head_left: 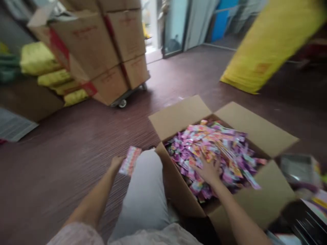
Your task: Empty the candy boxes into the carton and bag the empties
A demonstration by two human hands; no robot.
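Note:
An open cardboard box [178,185] stands in front of me, its flaps folded outward. Small colourful packets [189,139], mostly purple, pink and orange, fill it almost to the rim. My right hand [211,168] rests on the heap with its fingers spread, touching the packets. Out to the left, beside my knee, my left hand [118,162] is closed on a strip of packets [130,160] in pink, white and orange. Some blur hides the print on the packets.
A wheeled cart [122,102] carries stacked cartons [102,51] ahead on the left. Yellow sacks [41,58] lie behind it. At the upper right leans a large yellow sack [270,44]. A clear-topped container [298,168] sits right of the box.

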